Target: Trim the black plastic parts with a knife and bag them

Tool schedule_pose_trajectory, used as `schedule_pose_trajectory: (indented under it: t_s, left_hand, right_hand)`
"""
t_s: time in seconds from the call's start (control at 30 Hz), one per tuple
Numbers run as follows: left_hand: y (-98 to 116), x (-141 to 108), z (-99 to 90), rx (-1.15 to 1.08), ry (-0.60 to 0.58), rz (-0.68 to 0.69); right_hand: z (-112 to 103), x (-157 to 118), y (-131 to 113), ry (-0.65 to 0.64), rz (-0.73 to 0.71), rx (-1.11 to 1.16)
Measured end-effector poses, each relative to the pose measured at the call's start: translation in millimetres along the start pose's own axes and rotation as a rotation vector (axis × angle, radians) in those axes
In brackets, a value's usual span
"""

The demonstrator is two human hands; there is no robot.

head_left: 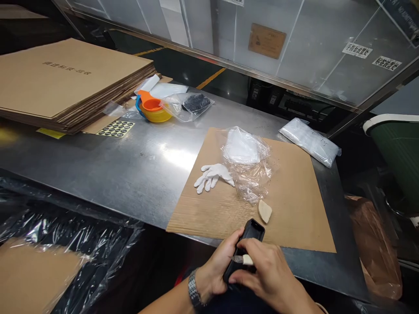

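Note:
My left hand (214, 267) is closed around a long black hollow part (255, 228), shaped like a narrow tray, just off the table's front edge. In my right hand (270, 268) is a small knife (246, 260) with a cream handle. Its short metal blade points left across the black part; whether it touches cannot be made out. My right fingers also rest against that part's side. Just beyond lies a cream wedge-shaped block (265, 211) on a cardboard sheet (297, 218).
A white glove (214, 176) and a clear plastic bag with white contents (244, 148) lie on the cardboard. Behind are orange and yellow cups (153, 109), a bagged black item (196, 103) and a cardboard stack (75, 83). A flat plastic packet (310, 141) lies right on the metal table (140, 170).

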State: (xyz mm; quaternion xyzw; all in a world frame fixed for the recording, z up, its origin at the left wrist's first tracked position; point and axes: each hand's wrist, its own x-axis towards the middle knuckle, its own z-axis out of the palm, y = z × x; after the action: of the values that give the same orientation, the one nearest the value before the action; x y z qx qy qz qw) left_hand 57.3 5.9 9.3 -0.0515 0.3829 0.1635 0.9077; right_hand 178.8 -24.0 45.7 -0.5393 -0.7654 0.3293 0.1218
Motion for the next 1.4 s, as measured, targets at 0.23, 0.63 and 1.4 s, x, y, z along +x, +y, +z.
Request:
schedule_pose_trajectory:
  t_s: [0.23, 0.63, 1.4]
  left_hand:
    - [-2, -2, 3.5, 0.026, 0.101, -0.008]
    - [-7, -11, 0.7, 0.242, 0.113, -0.041]
    - [20, -20, -15.1, 0.861, -0.117, 0.656]
  right_hand:
    - [-6, 6, 4, -0.026, 0.062, 0.124]
    - [-34, 21, 48, 0.084, 0.090, 0.303]
    - [-3, -13, 57, 0.303, 0.188, 0.864]
